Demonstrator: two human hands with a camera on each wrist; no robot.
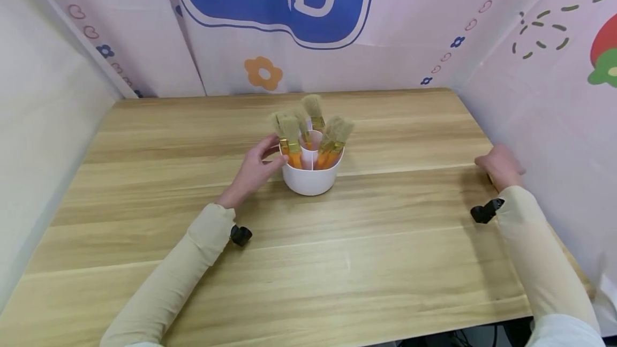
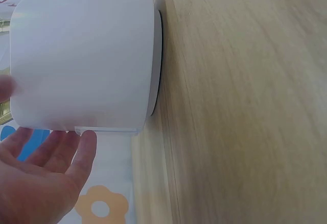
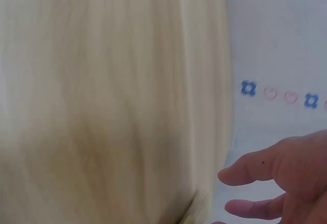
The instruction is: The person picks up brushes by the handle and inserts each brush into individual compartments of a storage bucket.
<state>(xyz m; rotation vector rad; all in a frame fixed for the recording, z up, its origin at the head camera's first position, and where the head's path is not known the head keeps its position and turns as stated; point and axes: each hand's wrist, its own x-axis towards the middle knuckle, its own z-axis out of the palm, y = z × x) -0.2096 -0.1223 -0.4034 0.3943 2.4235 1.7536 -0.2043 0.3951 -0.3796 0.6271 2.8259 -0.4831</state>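
Note:
A round white divided holder (image 1: 310, 180) stands upright on the table, with several orange-handled paintbrushes (image 1: 332, 143) in its compartments, pale bristles up. At its left side my left hand (image 1: 253, 171) holds it, thumb by the rim and fingers along the wall. The left wrist view shows fingertips against the white holder (image 2: 84, 60). Far to the right, my right hand (image 1: 501, 166) is low over the table's right edge. In the right wrist view its fingers (image 3: 248, 168) are spread, and part of a pale-bristled brush (image 3: 196, 207) shows just left of them, mostly cut off by the frame.
The wood-grain table (image 1: 385, 261) fills the space before me. A printed backdrop (image 1: 395, 63) rises behind it, and a side sheet (image 1: 544, 106) borders it close to my right hand. Dark cables (image 1: 463, 338) show below the front edge.

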